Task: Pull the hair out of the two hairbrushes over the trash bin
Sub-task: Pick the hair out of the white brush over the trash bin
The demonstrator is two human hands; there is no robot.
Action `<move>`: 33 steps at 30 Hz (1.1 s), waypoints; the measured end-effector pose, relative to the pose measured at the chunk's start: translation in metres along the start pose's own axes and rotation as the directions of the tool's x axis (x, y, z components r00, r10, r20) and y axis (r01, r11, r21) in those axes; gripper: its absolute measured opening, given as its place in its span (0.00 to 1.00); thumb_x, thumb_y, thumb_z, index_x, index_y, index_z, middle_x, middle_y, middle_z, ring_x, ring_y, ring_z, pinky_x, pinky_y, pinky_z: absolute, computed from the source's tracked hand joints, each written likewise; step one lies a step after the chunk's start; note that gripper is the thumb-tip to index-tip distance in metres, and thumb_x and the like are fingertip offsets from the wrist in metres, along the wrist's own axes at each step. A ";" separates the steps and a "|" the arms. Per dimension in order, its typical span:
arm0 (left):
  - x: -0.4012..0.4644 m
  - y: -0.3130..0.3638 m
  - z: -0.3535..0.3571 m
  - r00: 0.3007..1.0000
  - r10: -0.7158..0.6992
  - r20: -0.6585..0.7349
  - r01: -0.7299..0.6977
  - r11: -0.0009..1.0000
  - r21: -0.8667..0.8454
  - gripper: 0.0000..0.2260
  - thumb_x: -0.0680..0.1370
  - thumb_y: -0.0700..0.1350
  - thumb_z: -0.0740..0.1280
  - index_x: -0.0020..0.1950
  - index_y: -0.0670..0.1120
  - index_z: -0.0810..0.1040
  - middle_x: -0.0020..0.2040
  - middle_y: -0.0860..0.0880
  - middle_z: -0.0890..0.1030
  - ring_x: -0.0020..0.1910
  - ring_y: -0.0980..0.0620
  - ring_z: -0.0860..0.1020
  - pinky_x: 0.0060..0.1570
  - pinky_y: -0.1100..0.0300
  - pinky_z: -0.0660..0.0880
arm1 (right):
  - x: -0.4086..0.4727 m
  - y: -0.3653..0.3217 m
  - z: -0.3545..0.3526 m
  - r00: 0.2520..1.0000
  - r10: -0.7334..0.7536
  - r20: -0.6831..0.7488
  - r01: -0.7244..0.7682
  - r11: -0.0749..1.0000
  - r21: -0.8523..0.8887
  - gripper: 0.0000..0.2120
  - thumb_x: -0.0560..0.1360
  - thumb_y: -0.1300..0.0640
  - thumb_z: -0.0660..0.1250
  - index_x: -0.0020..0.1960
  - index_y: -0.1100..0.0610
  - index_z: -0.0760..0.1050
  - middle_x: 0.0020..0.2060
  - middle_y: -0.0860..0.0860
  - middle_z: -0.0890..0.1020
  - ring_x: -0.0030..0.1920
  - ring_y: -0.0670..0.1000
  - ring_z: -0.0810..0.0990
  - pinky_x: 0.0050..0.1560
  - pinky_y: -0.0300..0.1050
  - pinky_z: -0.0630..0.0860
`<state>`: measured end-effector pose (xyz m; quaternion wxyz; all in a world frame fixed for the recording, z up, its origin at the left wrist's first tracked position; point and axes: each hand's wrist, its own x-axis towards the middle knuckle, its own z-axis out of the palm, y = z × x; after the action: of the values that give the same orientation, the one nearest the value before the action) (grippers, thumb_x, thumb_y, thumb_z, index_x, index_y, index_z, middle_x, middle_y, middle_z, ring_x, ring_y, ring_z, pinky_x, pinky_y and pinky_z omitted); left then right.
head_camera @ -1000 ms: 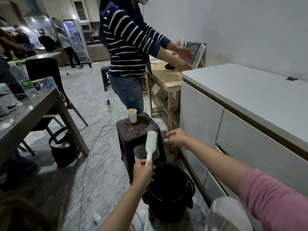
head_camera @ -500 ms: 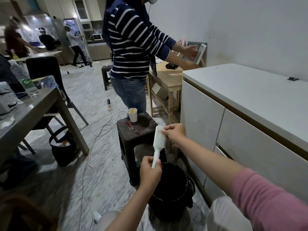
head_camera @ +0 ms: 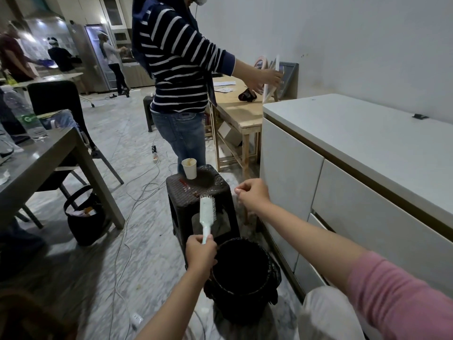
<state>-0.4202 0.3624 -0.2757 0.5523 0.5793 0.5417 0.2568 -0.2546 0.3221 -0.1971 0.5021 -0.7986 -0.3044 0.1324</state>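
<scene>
Head view. Room: marble-patterned floor (head_camera: 98, 253) with loose cables, white wall, white cabinet (head_camera: 355, 192) at right, grey desk (head_camera: 36, 163) at left.

Hairbrush (head_camera: 207, 212), one visible: pale, long axis near upright, head up, handle down, bristles facing right. It stands above the near-left rim of the trash bin (head_camera: 242, 273), in front of the stool.

Left hand (head_camera: 200, 253): fingers wrapped round the brush handle.

Right hand (head_camera: 253, 193): raised to the right of the brush head and apart from it, fingers curled with tips pinched together; whether hair is between them cannot be told.

Trash bin, one: black, round, on the floor beside the cabinet.

Stool (head_camera: 198, 192), one: dark, carrying one paper cup (head_camera: 189, 168).

Water bottle (head_camera: 25, 114), one: on the desk, green label, writing unreadable.

Black bag (head_camera: 83, 217), one, under the desk.

Person in striped top (head_camera: 176, 69) standing behind; three more far back.
</scene>
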 end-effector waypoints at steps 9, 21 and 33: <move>-0.013 0.008 0.004 0.994 0.089 0.062 -0.088 0.996 -0.026 0.06 0.80 0.44 0.63 0.48 0.41 0.73 0.43 0.41 0.80 0.33 0.49 0.75 0.28 0.59 0.71 | 0.004 0.010 -0.010 1.000 -0.012 -0.012 0.012 0.999 -0.049 0.11 0.69 0.69 0.67 0.49 0.62 0.83 0.46 0.57 0.85 0.49 0.53 0.82 0.57 0.46 0.78; -0.040 0.006 0.019 0.943 0.329 0.041 -0.328 0.944 -0.028 0.06 0.77 0.43 0.67 0.42 0.46 0.71 0.35 0.46 0.76 0.31 0.48 0.74 0.32 0.52 0.72 | 0.004 0.000 0.010 0.998 -0.032 0.055 0.028 0.997 0.073 0.06 0.69 0.57 0.75 0.45 0.58 0.83 0.39 0.52 0.83 0.41 0.48 0.81 0.48 0.44 0.78; -0.040 0.003 0.016 0.929 0.369 0.013 -0.367 0.927 -0.083 0.05 0.77 0.43 0.67 0.43 0.47 0.72 0.38 0.40 0.79 0.31 0.48 0.75 0.32 0.50 0.74 | 0.008 -0.012 0.003 0.979 -0.189 0.076 0.193 0.980 -0.044 0.04 0.70 0.61 0.73 0.44 0.59 0.84 0.41 0.54 0.85 0.43 0.51 0.82 0.50 0.47 0.81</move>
<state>-0.4163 0.3208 -0.2646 0.5245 0.6516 0.4052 0.3689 -0.2545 0.3332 -0.1871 0.4806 -0.7729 -0.4009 0.1041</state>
